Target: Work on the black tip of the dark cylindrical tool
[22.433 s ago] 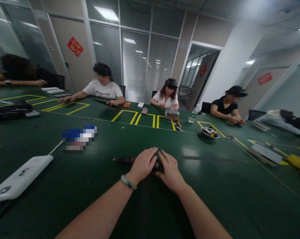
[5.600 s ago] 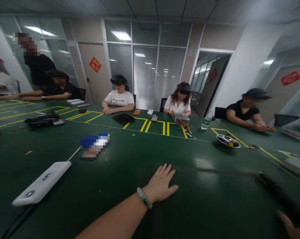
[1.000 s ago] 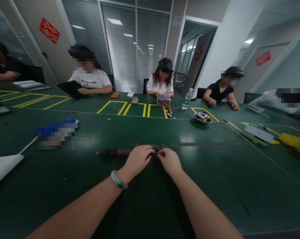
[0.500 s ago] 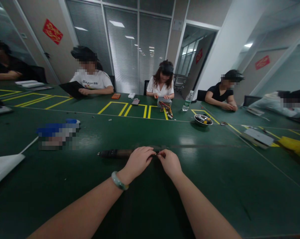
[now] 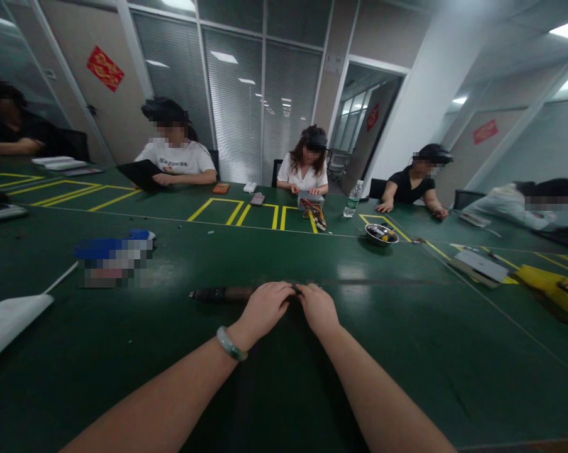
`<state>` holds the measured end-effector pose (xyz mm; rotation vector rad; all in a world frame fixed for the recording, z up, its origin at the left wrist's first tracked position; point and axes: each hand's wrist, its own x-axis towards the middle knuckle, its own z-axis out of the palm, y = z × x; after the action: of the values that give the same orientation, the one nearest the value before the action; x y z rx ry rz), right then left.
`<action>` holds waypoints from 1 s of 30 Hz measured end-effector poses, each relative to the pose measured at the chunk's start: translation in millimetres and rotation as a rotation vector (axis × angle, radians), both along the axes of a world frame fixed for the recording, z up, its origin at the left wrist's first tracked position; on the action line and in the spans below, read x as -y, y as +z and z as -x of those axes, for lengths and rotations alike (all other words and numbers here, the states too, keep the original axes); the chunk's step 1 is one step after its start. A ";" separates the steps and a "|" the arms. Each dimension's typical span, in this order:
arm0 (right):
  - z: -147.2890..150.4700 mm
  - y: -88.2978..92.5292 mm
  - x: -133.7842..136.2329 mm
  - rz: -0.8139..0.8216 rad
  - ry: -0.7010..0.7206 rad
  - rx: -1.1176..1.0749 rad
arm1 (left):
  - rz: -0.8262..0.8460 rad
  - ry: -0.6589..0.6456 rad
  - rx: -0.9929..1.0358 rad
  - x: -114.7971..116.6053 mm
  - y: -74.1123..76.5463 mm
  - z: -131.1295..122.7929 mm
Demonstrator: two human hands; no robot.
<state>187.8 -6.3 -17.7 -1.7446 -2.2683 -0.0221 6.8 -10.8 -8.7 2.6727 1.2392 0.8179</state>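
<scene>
Dark tool [image 5: 231,294] lies on the counter [image 5: 416,352], left hand [image 5: 265,309] clasped over it; right hand [image 5: 319,309] at its end, grip unclear.

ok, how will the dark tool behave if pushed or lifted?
Likely stiff: the dark tool lies straight. May roll if freed: its body looks rounded, though the left hand covers part. Its tip could be knock-prone: narrow and exposed.

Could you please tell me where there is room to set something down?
The widest bare patch of green table is right of the right hand, nearer than the metal bowl. Another, with one speck, lies between the white device and the left forearm. It is crowded across the table, around the bottle and wires.
</scene>
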 end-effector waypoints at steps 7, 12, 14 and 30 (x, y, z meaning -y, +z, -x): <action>-0.4 9.7 -0.5 0.007 0.111 0.154 | 0.013 0.047 0.045 1.9 -1.2 2.2; -2.4 11.1 -4.4 0.005 0.155 0.223 | -0.026 0.001 0.066 3.1 3.9 5.7; -2.6 10.6 -6.0 0.009 0.170 0.244 | -0.038 -0.017 0.077 3.1 5.2 8.2; -71.7 18.1 -18.2 0.078 -0.046 0.299 | 0.041 -0.288 0.110 15.3 23.6 34.9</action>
<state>259.6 11.9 0.4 -1.9466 -2.4634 -0.2207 -28.1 -26.1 15.0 2.6459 0.8128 0.8696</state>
